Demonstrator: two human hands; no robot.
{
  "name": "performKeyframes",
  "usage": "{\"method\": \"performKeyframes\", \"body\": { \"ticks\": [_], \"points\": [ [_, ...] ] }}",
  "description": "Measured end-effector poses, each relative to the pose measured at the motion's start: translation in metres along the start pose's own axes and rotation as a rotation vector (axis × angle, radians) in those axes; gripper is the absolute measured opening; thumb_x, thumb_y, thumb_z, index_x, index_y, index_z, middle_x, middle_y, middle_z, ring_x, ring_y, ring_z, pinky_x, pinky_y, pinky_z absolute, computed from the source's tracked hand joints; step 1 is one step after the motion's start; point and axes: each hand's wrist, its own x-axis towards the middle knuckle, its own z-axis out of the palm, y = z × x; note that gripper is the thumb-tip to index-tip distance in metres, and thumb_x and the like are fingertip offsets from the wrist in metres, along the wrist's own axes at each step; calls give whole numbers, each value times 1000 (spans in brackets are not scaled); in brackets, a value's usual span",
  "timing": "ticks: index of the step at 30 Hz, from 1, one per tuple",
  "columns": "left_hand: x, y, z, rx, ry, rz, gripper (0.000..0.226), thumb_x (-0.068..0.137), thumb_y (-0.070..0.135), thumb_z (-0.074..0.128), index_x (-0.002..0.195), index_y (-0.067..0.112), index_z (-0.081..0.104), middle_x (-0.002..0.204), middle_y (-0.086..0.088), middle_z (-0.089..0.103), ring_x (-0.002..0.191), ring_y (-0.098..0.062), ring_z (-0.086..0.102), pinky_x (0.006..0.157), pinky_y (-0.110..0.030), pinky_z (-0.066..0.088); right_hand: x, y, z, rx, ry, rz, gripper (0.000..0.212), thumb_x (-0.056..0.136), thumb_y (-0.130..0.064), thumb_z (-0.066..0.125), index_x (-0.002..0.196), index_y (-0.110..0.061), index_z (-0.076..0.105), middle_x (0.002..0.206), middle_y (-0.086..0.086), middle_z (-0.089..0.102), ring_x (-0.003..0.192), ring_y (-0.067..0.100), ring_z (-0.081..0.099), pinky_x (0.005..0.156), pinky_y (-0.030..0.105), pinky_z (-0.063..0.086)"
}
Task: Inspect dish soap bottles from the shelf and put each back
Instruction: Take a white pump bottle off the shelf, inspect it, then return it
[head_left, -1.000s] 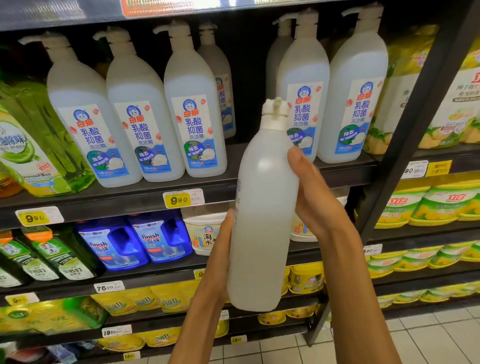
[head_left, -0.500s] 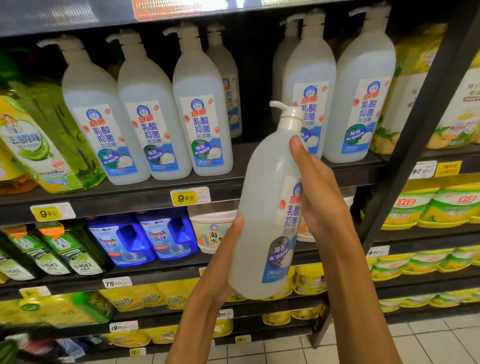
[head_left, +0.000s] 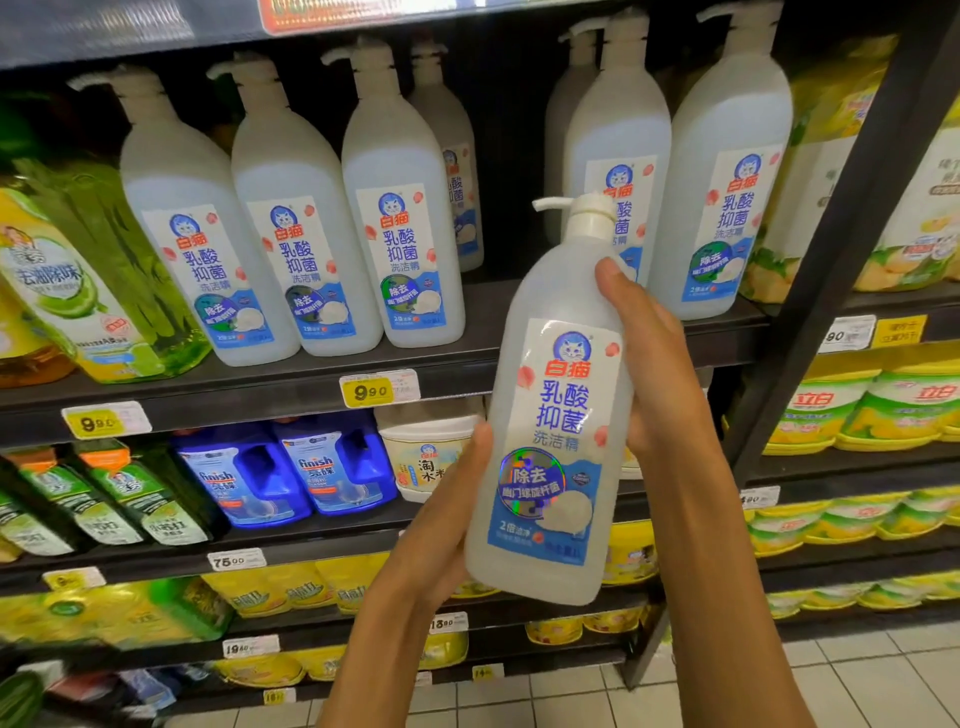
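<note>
dark metal shelf (head_left: 291, 387) | front edge: yellow 9.90 price tags (head_left: 370, 391) | on it: row of white translucent plastic pump bottles with blue-and-white labels (head_left: 402, 208), gap mid-row | left end: green-and-yellow plastic soap bottles (head_left: 78, 291) | right end: yellow refill pouches (head_left: 810, 171)

Dim aisle, overhead light; label (head_left: 558, 447) glare; edges bowed, corners blurred.

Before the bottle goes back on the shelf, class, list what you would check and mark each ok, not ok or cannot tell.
1. Held bottle gripped by left hand and right hand: ok.
2. Front label facing the viewer, readable: ok.
3. Pump head seated on the neck: ok.
4. Gap in the shelf row free for return: ok.
5. Bottle upright: not ok, slightly tilted.
6. Back label checked: cannot tell.
</note>
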Motion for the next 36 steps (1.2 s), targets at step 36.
{"method": "performKeyframes", "body": {
  "ticks": [36],
  "points": [
    [-12, 17, 30, -505, -144, -83, 65, 68, 64, 64, 116, 20, 69, 115, -5, 70, 100, -21, 69, 82, -34, 56, 20, -21, 6, -58, -43, 224, 13, 93, -33, 58, 89, -23, 64, 79, 2, 76, 75, 17, 74, 68, 35, 61]
  ]
}}
